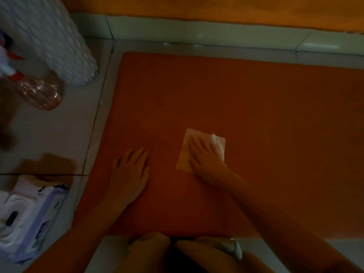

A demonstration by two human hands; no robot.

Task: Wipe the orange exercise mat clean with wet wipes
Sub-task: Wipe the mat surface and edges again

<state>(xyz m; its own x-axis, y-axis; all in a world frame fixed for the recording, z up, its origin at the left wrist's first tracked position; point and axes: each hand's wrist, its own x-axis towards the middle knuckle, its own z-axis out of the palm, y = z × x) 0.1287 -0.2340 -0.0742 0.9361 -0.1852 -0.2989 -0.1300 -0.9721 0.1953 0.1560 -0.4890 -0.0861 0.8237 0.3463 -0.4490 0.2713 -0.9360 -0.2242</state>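
— Progress on the orange exercise mat point(246, 99): what can be said from the head view?
— The mat is seen spread flat on the tiled floor point(59, 134), with its far edge near the wall. One wet wipe point(197, 133) is laid open on it, in the near half. It is pressed down by the right hand point(205, 154), whose fingers point(197, 144) are held straight and slightly apart on top of the sheet. Nothing is pinched.
— And the left hand?
— The left hand point(131, 168) is planted flat on the mat just left of the wipe, its fingers straight and a little spread. The wipe is not touched by it.
— How much is left?
— Wiping is judged to be under way. No wet or cleaned band can be made out in the dim light, so the share done cannot be told. The wide stretch to the right and the far part are presumed to need a pass.
— Are more wipes to hand?
— A wipes pack point(29, 217) is seen on the floor at the near left, off the mat. A spray bottle point(41, 93) is seen farther off.
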